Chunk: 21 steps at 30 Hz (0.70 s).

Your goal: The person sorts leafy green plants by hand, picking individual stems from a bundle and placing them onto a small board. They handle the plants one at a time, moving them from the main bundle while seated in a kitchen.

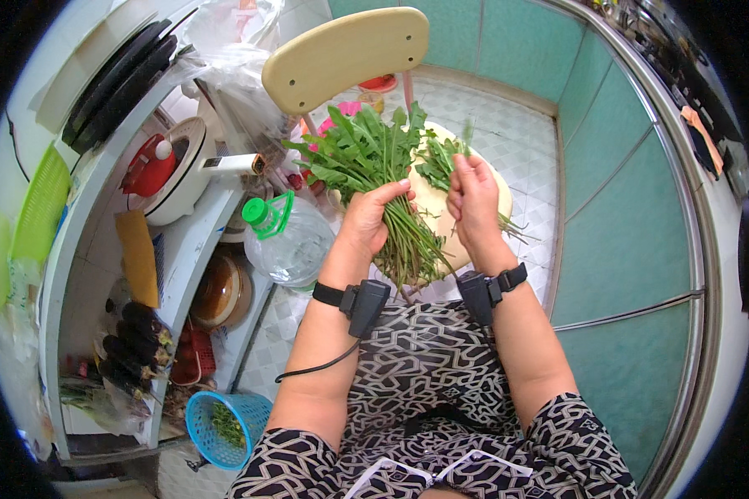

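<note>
A thick bunch of leafy greens (365, 156) with long thin stems is gripped in my left hand (371, 218). Its jagged leaves point away from me and its stems hang towards my lap. Pinched in my right hand (476, 193) is a small green sprig (467, 135), blurred at its tip. Beneath both hands is the cream round seat of a chair (459, 249). A smaller pile of greens (437, 163) lies on that seat, partly behind my right hand, with a few stems sticking out past its edge.
Left of the chair stands a clear plastic jug (290, 246) with a green cap. A blue basket (193, 411) holding green scraps is at lower left. Shelves (193, 218) carry a white electric pot (187, 181), a brown lidded pot (220, 292) and several eggplants (125, 349). Green cabinet panels (624, 249) line the right.
</note>
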Each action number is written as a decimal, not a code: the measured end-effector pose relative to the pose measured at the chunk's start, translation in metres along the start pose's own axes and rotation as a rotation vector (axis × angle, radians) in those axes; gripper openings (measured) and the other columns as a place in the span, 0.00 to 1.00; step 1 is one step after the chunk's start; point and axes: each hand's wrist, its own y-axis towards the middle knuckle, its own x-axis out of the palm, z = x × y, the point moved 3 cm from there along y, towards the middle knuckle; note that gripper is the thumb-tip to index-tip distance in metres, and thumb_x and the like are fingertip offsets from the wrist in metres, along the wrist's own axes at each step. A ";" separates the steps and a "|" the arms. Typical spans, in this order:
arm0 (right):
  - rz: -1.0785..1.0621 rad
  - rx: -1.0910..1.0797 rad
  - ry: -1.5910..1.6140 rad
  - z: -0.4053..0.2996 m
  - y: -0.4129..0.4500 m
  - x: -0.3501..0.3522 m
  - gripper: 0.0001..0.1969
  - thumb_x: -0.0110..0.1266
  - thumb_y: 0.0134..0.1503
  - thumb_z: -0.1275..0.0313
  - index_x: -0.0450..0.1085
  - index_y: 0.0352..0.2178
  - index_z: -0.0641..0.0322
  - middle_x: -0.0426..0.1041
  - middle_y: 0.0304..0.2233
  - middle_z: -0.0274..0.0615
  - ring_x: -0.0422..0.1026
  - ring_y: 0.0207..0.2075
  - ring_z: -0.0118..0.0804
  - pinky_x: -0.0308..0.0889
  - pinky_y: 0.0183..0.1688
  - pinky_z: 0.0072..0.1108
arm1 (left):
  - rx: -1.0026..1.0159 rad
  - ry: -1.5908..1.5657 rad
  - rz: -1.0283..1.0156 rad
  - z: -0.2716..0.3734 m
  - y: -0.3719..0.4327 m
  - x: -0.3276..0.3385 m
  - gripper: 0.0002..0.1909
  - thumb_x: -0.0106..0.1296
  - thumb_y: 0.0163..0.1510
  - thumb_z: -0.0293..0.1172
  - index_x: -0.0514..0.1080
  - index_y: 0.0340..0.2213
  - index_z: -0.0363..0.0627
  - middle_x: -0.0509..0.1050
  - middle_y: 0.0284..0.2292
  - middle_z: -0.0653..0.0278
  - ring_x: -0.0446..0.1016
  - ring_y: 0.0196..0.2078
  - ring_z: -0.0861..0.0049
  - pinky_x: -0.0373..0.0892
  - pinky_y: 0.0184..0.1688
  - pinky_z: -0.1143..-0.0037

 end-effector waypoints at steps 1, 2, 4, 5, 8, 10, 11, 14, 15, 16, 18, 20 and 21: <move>-0.057 0.066 -0.018 0.003 -0.002 0.004 0.07 0.50 0.58 0.69 0.62 0.35 0.57 0.57 0.17 0.25 0.51 0.11 0.15 0.46 0.11 0.10 | 0.030 0.024 -0.011 0.000 0.000 0.002 0.11 0.55 0.49 0.25 0.71 0.35 0.36 0.74 0.27 0.62 0.74 0.28 0.75 0.72 0.31 0.76; -0.097 0.079 -0.053 0.004 -0.004 0.008 0.07 0.52 0.56 0.70 0.64 0.34 0.58 0.57 0.16 0.23 0.50 0.10 0.14 0.44 0.10 0.10 | 0.059 0.048 -0.022 -0.001 0.001 0.004 0.10 0.55 0.50 0.26 0.71 0.35 0.36 0.75 0.27 0.61 0.74 0.28 0.75 0.72 0.31 0.76; -0.126 0.116 -0.088 0.006 -0.009 0.011 0.07 0.53 0.55 0.70 0.64 0.33 0.58 0.58 0.16 0.24 0.50 0.10 0.14 0.44 0.10 0.10 | 0.071 0.044 -0.047 -0.001 0.001 0.007 0.10 0.56 0.49 0.25 0.71 0.35 0.36 0.75 0.28 0.62 0.74 0.29 0.76 0.72 0.32 0.77; -0.151 0.152 -0.120 0.007 -0.011 0.013 0.07 0.54 0.55 0.70 0.65 0.33 0.59 0.60 0.16 0.24 0.50 0.10 0.14 0.44 0.10 0.10 | 0.080 0.045 -0.073 -0.002 0.002 0.009 0.10 0.57 0.48 0.24 0.72 0.34 0.36 0.75 0.28 0.63 0.74 0.30 0.78 0.71 0.32 0.78; -0.164 0.184 -0.136 0.006 -0.014 0.020 0.06 0.55 0.54 0.70 0.67 0.30 0.59 0.66 0.18 0.27 0.51 0.10 0.13 0.43 0.11 0.10 | 0.127 0.065 -0.087 -0.001 -0.001 0.011 0.12 0.56 0.49 0.23 0.71 0.37 0.34 0.75 0.30 0.61 0.75 0.30 0.77 0.72 0.33 0.78; -0.168 0.203 -0.153 0.008 -0.015 0.021 0.06 0.55 0.53 0.70 0.68 0.27 0.59 0.66 0.18 0.26 0.52 0.10 0.12 0.42 0.11 0.10 | 0.145 0.097 -0.097 -0.001 -0.002 0.009 0.15 0.56 0.48 0.22 0.70 0.39 0.35 0.75 0.34 0.62 0.74 0.34 0.77 0.72 0.34 0.78; -0.170 0.206 -0.158 0.010 -0.014 0.019 0.06 0.55 0.53 0.70 0.68 0.27 0.59 0.66 0.18 0.26 0.52 0.10 0.12 0.42 0.11 0.10 | 0.146 0.092 -0.095 -0.001 -0.002 0.009 0.15 0.56 0.48 0.22 0.70 0.39 0.35 0.75 0.34 0.62 0.74 0.34 0.77 0.72 0.34 0.78; -0.118 0.168 -0.117 0.010 -0.008 0.009 0.06 0.56 0.53 0.71 0.67 0.30 0.59 0.63 0.17 0.24 0.51 0.10 0.13 0.42 0.11 0.10 | 0.113 0.105 -0.081 -0.001 -0.003 0.015 0.15 0.56 0.48 0.21 0.70 0.40 0.36 0.74 0.34 0.63 0.74 0.33 0.78 0.72 0.32 0.78; -0.118 0.171 -0.118 0.010 -0.007 0.009 0.06 0.56 0.53 0.71 0.67 0.30 0.59 0.63 0.17 0.24 0.51 0.10 0.13 0.42 0.11 0.10 | 0.127 0.100 -0.086 0.001 -0.002 0.015 0.15 0.56 0.48 0.21 0.70 0.40 0.37 0.74 0.34 0.63 0.74 0.33 0.78 0.72 0.31 0.78; -0.133 0.184 -0.088 0.011 -0.007 0.009 0.06 0.56 0.53 0.71 0.66 0.30 0.59 0.63 0.17 0.24 0.51 0.10 0.13 0.43 0.10 0.10 | 0.142 0.096 -0.092 0.001 -0.003 0.015 0.16 0.55 0.48 0.21 0.70 0.41 0.37 0.74 0.34 0.64 0.73 0.32 0.79 0.72 0.30 0.78; -0.148 0.197 -0.060 0.011 -0.007 0.009 0.06 0.56 0.53 0.71 0.66 0.31 0.59 0.63 0.17 0.24 0.51 0.09 0.13 0.43 0.10 0.10 | 0.133 0.092 -0.075 0.001 -0.004 0.015 0.16 0.55 0.48 0.21 0.70 0.41 0.37 0.74 0.33 0.64 0.73 0.31 0.79 0.72 0.30 0.78; -0.151 0.216 -0.025 0.011 -0.009 0.011 0.05 0.55 0.54 0.71 0.67 0.30 0.58 0.60 0.15 0.24 0.49 0.09 0.13 0.42 0.10 0.10 | 0.123 0.088 -0.060 -0.001 -0.003 0.015 0.16 0.55 0.48 0.21 0.70 0.41 0.37 0.74 0.33 0.65 0.73 0.31 0.79 0.72 0.29 0.79; -0.152 0.217 -0.027 0.009 -0.010 0.014 0.05 0.55 0.54 0.71 0.67 0.30 0.58 0.60 0.15 0.24 0.49 0.09 0.13 0.42 0.10 0.10 | 0.134 0.091 -0.069 -0.001 -0.003 0.015 0.14 0.55 0.47 0.22 0.71 0.38 0.37 0.74 0.32 0.65 0.73 0.30 0.79 0.71 0.29 0.79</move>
